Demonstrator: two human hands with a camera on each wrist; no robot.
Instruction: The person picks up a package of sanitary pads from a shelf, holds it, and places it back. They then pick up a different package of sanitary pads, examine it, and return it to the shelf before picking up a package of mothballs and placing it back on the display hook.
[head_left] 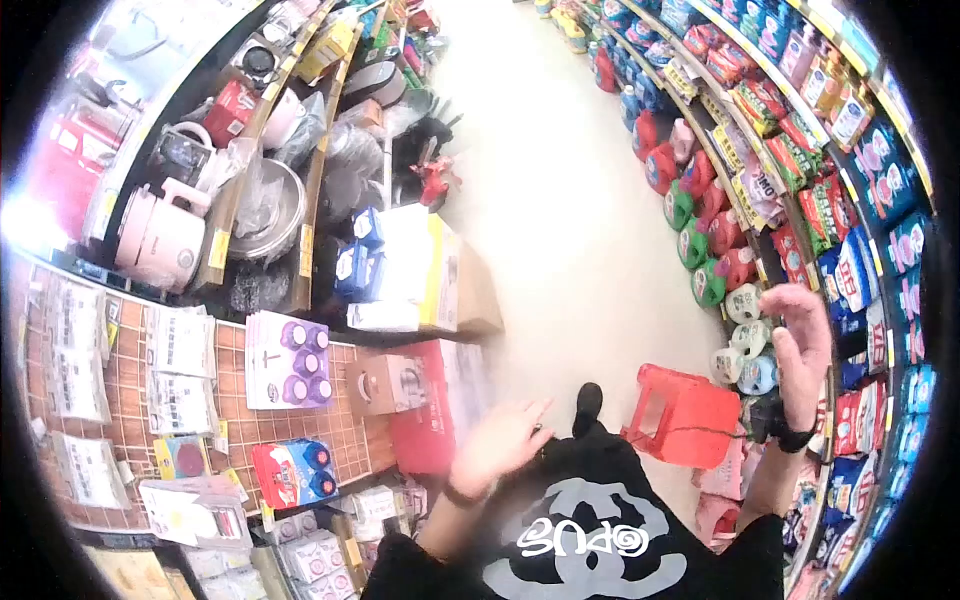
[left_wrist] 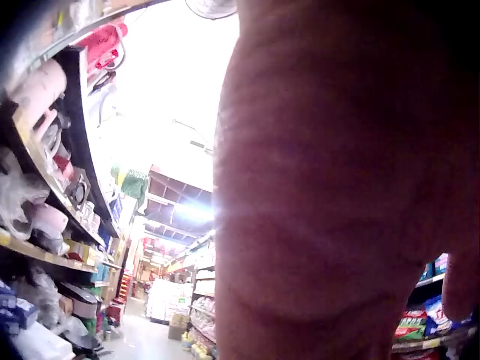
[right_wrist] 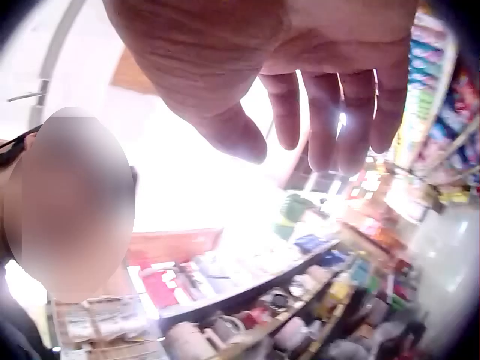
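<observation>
A red plastic basket (head_left: 690,410) sits at the lower right of the head view, just right of the dark shirt (head_left: 590,510). It lies below and left of the right hand (head_left: 803,350), close to that wrist, so the right hand is clearly nearer to it than the left. Its longer side seems to run left to right, sloping a little downward to the right. A thin dark cable (head_left: 690,431) crosses in front of it toward the wristband (head_left: 795,437); whether the basket hangs from the arm or stands on the floor, I cannot tell.

The right hand is raised and holds nothing, its fingers extended and slightly bent with narrow gaps, the thumb apart. Just left of it in the frame are pale detergent bottles (head_left: 750,340) and a light-blue bottle (head_left: 757,376); no contact shows.

The left hand (head_left: 505,448), at lower centre, is blurred but looks loosely extended, with nothing visible in it. Beside it on the left stands a red box (head_left: 420,425), with a brown carton (head_left: 385,385) next to that.

Farther out, a purple-capped bottle pack (head_left: 300,365) hangs on the left, and a pink rice cooker (head_left: 160,240) sits at the upper left.
</observation>
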